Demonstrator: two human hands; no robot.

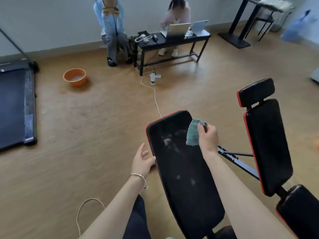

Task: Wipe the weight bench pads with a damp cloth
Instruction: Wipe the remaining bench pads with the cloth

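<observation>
A long black bench pad [181,169] with red edging lies tilted in front of me. My right hand [208,137] grips a teal cloth [193,132] and holds it against the pad's upper right part. Pale smears show on the pad's middle. My left hand [141,162], fingers relaxed, touches the pad's left edge. A second black bench [269,144] with a small headrest pad [255,92] stands to the right.
An orange basin [75,77] sits on the wooden floor at the far left, a treadmill [15,107] beyond it. A white cable [155,99] runs to a bottle [152,78] near a black table [172,42] where two people sit.
</observation>
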